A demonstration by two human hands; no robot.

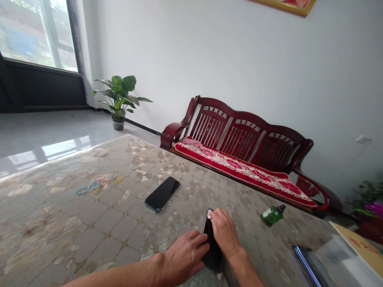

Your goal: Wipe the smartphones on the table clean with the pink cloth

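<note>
A black smartphone [213, 255] stands tilted on its edge on the patterned tablecloth, between my two hands. My left hand [187, 255] is closed on its left side, fingers pressed against it. At the phone's far top corner, my right hand [224, 231] pinches a small white piece [210, 214], perhaps a wipe, against the edge. Most of that piece is hidden under the fingers. Farther off to the left, a second phone [162, 193] with a blue edge lies flat, its dark screen up.
Several coloured hair ties [96, 185] lie at the left of the table [98, 223]. A green bottle [272, 215] with a black top is to the right. Nearer are a dark shiny device [306, 263] and a clear plastic item [344, 259]. Beyond the table stands a wooden bench [239, 131].
</note>
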